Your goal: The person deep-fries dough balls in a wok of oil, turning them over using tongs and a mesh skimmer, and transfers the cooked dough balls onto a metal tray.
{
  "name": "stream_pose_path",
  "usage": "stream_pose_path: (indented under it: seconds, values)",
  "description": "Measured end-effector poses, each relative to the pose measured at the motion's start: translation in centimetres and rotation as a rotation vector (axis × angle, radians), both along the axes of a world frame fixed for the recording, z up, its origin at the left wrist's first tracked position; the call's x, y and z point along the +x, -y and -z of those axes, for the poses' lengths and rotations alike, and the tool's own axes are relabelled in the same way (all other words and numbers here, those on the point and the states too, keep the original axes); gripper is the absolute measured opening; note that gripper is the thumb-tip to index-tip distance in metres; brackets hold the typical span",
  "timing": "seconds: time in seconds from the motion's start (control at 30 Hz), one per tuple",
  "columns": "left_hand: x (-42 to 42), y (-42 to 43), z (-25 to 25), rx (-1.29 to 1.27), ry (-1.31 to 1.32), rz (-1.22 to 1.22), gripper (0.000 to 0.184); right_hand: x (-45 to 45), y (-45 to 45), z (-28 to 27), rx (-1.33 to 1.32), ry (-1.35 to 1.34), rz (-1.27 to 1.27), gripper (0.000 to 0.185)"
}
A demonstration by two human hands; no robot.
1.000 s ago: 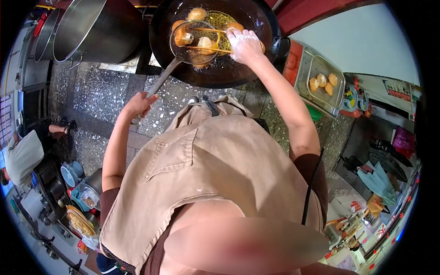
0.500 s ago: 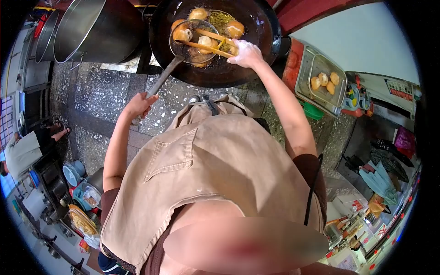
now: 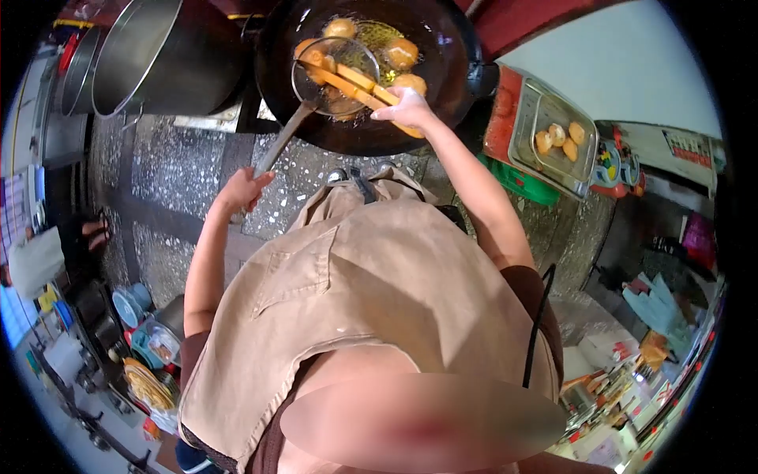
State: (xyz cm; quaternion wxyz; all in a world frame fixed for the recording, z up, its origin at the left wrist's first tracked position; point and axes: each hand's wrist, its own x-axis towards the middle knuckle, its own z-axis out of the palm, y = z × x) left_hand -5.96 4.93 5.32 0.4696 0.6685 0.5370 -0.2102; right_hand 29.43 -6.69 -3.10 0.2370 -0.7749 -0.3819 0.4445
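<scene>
Two sticks (image 3: 359, 95) are gripped close together in the fingers of the right hand (image 3: 409, 112); left of those fingers, their tips reach over the strainer (image 3: 310, 105), a ball (image 3: 313, 54) close by. Whether they pinch it, I cannot tell. The left hand (image 3: 238, 192) has its fingers closed round the strainer's handle, the bowl ahead and right of them, over the wok (image 3: 446, 79). More balls (image 3: 403, 53) lie just ahead of the right fingers; further right, a tray (image 3: 545, 118) holds four.
</scene>
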Motion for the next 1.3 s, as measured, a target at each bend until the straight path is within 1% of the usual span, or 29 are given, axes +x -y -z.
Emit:
stream_pose_path:
  seconds: [0.07, 0.1, 0.13, 0.17, 0.2, 0.27, 0.3, 0.33, 0.37, 0.4, 0.43, 0.47, 0.53, 0.57, 0.6, 0.67, 0.73, 0.8, 0.87, 0.9, 0.93, 1.03, 1.07, 1.13, 1.2, 1.23, 1.27, 1.3]
  values:
    - [0.3, -0.4, 0.0, 0.012, 0.011, 0.057, 0.044, 0.1, 0.6, 1.1, 0.092, -0.176, 0.074, 0.089]
    - [0.5, -0.2, -0.4, 0.016, 0.024, 0.093, 0.044, -0.5, 1.4, -1.2, 0.125, -0.269, 0.145, 0.089]
    - [0.1, -0.4, 0.2, 0.015, 0.050, 0.070, 0.043, -0.7, 2.2, -2.7, 0.093, -0.346, 0.178, 0.086]
    - [-0.4, -0.4, 0.9, 0.012, 0.072, 0.038, 0.041, -0.8, 3.1, -2.3, 0.154, -0.350, 0.258, 0.078]
    - [-0.2, -0.1, 0.4, -0.027, 0.110, -0.049, 0.038, -0.4, 4.0, -1.2, 0.180, -0.472, 0.261, 0.063]
    - [-0.3, -0.5, 0.6, -0.043, 0.071, -0.033, 0.036, -0.1, 7.1, -3.8, 0.302, -0.570, 0.349, 0.048]
    - [-0.4, -0.5, 0.5, -0.038, 0.067, -0.038, 0.036, -0.2, 9.2, -6.8, 0.354, -0.659, 0.461, 0.044]
    - [-0.4, -0.6, 0.4, -0.041, 0.072, -0.017, 0.036, 0.1, 11.3, -8.5, 0.393, -0.660, 0.526, 0.045]
    - [-0.2, -0.6, 0.5, -0.045, 0.052, -0.023, 0.035, 0.8, 13.5, -8.3, 0.408, -0.669, 0.601, 0.046]
    - [-0.2, -0.5, 0.3, -0.050, 0.032, -0.031, 0.035, 1.2, 15.6, -8.6, 0.484, -0.636, 0.694, 0.046]
    - [-0.5, -0.7, 0.7, -0.051, 0.035, -0.017, 0.035, 1.7, 17.7, -9.8, 0.482, -0.521, 0.764, 0.049]
    - [-1.0, -1.0, 1.4, -0.060, 0.034, -0.026, 0.035, 2.5, 19.9, -9.6, 0.479, -0.399, 0.831, 0.052]
    - [-1.3, -1.2, 1.6, -0.066, 0.036, -0.031, 0.035, 4.2, 23.2, -9.2, 0.507, -0.241, 1.026, 0.054]
    - [-1.2, -1.1, 1.4, -0.050, 0.019, -0.033, 0.035, 6.0, 25.4, -5.8, 0.409, -0.061, 1.174, 0.059]
    - [-1.0, -1.0, 1.3, -0.035, 0.003, -0.038, 0.034, 7.3, 26.8, -4.5, 0.580, -0.172, 1.217, 0.068]
    - [-1.1, -1.0, 1.3, -0.043, 0.027, -0.035, 0.033, 10.5, 29.5, -2.1, 0.110, 0.385, 1.206, 0.074]
    - [-0.8, -0.7, 1.0, -0.028, 0.012, -0.037, 0.032, 13.1, 28.5, -4.2, -0.438, 0.707, 1.106, 0.074]
    - [-0.2, -0.2, 0.6, -0.042, 0.025, -0.047, 0.032, 17.5, 28.3, -0.3, -0.606, 0.858, 0.968, 0.071]
    - [0.4, 0.9, -0.6, -0.064, -0.023, -0.121, 0.032, 20.5, 27.4, 2.2, -0.739, 0.851, 0.859, 0.074]
    - [0.3, 0.9, -0.9, -0.057, -0.040, -0.120, 0.032, 21.2, 27.2, 2.1, -0.713, 0.706, 0.971, 0.080]
    - [0.2, 0.5, -0.9, -0.043, -0.050, -0.109, 0.032, 20.5, 27.5, 2.5, -0.712, 0.689, 0.973, 0.080]
    - [-0.1, 1.2, -0.4, -0.026, -0.071, -0.122, 0.034, 18.2, 29.4, 2.8, -0.542, 0.640, 1.101, 0.091]
    - [-0.3, 1.3, -0.5, -0.029, -0.083, -0.127, 0.034, 17.1, 30.4, 3.2, -0.443, 0.646, 1.141, 0.094]
    - [0.0, 1.2, 0.0, -0.004, -0.054, -0.098, 0.037, 14.9, 30.9, 3.0, -0.416, 0.709, 1.197, 0.098]
    - [0.6, 1.4, -0.1, 0.057, -0.076, -0.049, 0.041, 13.5, 30.9, 3.4, -0.378, 0.760, 1.210, 0.095]
    - [0.5, 1.4, 0.3, 0.070, -0.067, -0.023, 0.045, 14.3, 32.4, 7.6, -0.119, 0.727, 1.264, 0.088]
    - [0.0, 1.3, 0.7, 0.082, -0.067, -0.009, 0.048, 14.3, 32.1, 7.7, -0.016, 0.557, 1.314, 0.093]
    - [-0.2, 1.3, 0.9, 0.079, -0.091, -0.003, 0.049, 14.2, 31.4, 7.6, 0.117, 0.545, 1.301, 0.092]
